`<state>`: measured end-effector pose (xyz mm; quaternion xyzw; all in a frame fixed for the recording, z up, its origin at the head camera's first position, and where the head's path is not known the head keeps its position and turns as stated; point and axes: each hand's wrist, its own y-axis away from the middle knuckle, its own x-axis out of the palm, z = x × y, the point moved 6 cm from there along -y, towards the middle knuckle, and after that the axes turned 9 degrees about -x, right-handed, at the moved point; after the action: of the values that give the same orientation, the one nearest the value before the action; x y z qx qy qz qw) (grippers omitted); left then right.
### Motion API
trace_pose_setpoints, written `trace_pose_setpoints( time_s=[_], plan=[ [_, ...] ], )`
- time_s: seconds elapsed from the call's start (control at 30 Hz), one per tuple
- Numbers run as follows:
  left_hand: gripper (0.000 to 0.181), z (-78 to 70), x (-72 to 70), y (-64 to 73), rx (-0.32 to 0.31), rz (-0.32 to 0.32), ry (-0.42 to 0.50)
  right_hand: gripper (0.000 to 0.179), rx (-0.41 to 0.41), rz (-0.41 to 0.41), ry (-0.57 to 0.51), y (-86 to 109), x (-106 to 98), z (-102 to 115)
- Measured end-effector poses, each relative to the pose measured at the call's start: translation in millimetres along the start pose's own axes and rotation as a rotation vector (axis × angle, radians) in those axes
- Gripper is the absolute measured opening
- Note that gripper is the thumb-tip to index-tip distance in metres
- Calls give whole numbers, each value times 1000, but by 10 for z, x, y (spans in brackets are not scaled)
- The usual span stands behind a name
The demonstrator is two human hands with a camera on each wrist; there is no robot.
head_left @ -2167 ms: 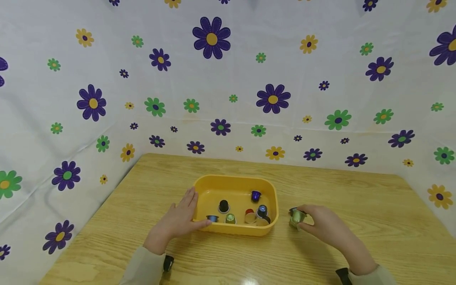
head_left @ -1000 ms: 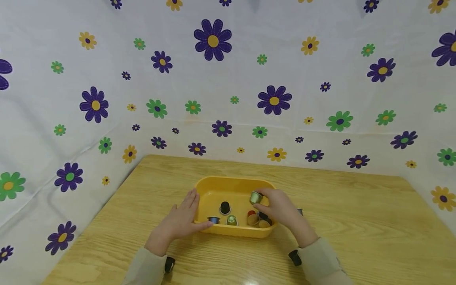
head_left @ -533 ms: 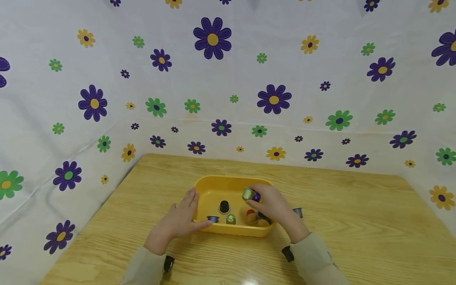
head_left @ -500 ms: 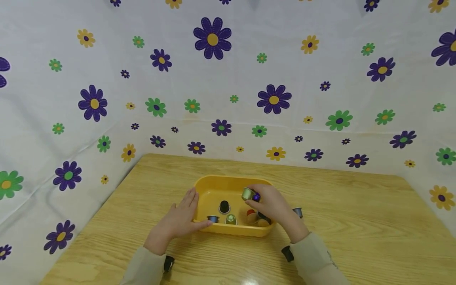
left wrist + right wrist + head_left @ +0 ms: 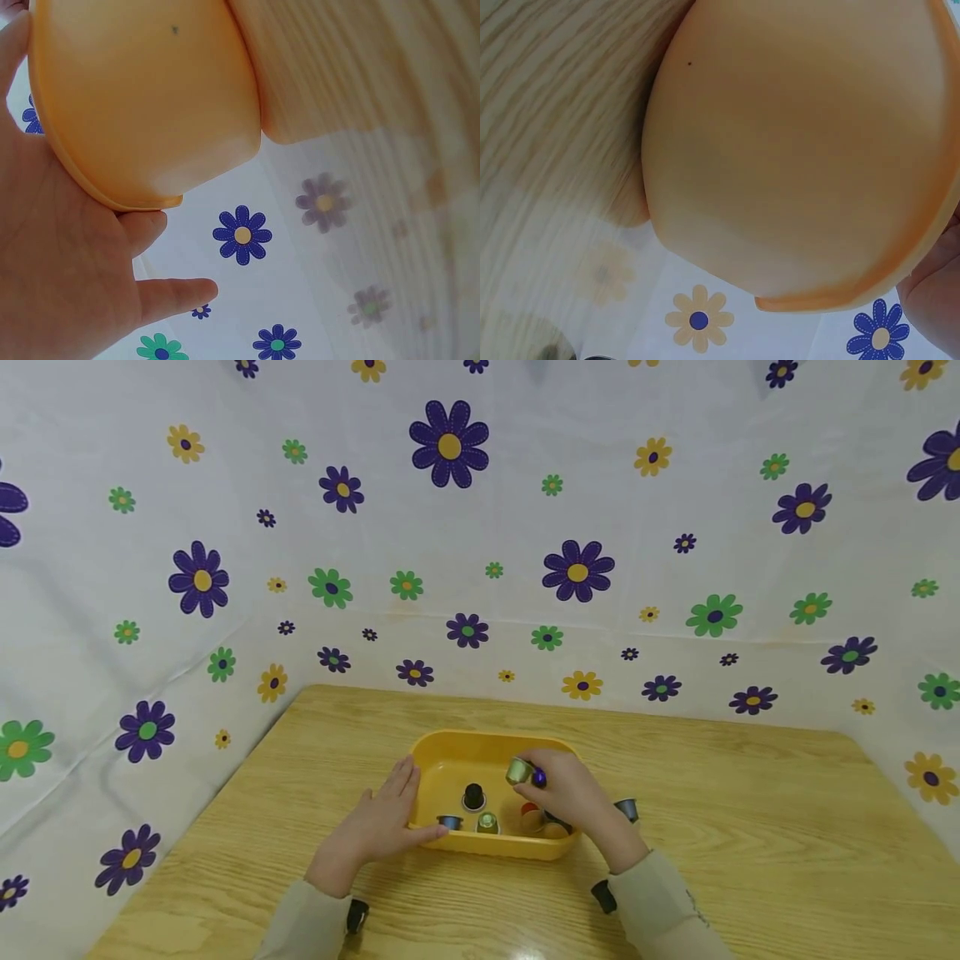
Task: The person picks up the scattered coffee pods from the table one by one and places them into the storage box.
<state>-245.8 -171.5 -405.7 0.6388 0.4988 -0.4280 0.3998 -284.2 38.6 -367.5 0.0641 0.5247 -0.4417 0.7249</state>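
Note:
A yellow plastic tub (image 5: 495, 847) stands on the table with several coffee capsules inside. My left hand (image 5: 378, 827) rests on its left end, fingers straight along the rim and thumb at the front edge; the left wrist view shows this hand (image 5: 67, 247) against the tub wall (image 5: 150, 97). Over the tub's right part, my right hand (image 5: 566, 789) pinches a light green coffee capsule (image 5: 518, 771) between thumb and fingers. A purple capsule (image 5: 539, 777) shows just behind it, between thumb and fingers in this view. The tub wall (image 5: 795, 150) hides most of the right hand (image 5: 934, 300) in its wrist view.
Inside the tub are a black capsule (image 5: 473, 797), a blue one (image 5: 450, 822), a green one (image 5: 487, 823) and a red one (image 5: 529, 811) near others partly covered by the right hand. A grey-blue capsule (image 5: 626, 810) lies on the wooden table (image 5: 750, 827) right of the tub.
My right hand has carried the green capsule leftward from the table to over the tub, then held it nearly still for the last half second. The left hand has stayed at the rim.

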Motion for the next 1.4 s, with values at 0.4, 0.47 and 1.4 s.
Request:
trace_pose_setpoints(
  time_s=[0.4, 0.47, 1.4],
  plan=[
    [100, 37, 44, -25, -2, 3, -13, 33, -26, 0, 22, 66, -19, 52],
    [100, 42, 46, -23, -5, 3, -10, 33, -28, -4, 39, 76, -32, 73],
    [97, 20, 44, -26, -1, 8, 0, 33, 11, 46, 156, 451, -308, 52]
  ],
)
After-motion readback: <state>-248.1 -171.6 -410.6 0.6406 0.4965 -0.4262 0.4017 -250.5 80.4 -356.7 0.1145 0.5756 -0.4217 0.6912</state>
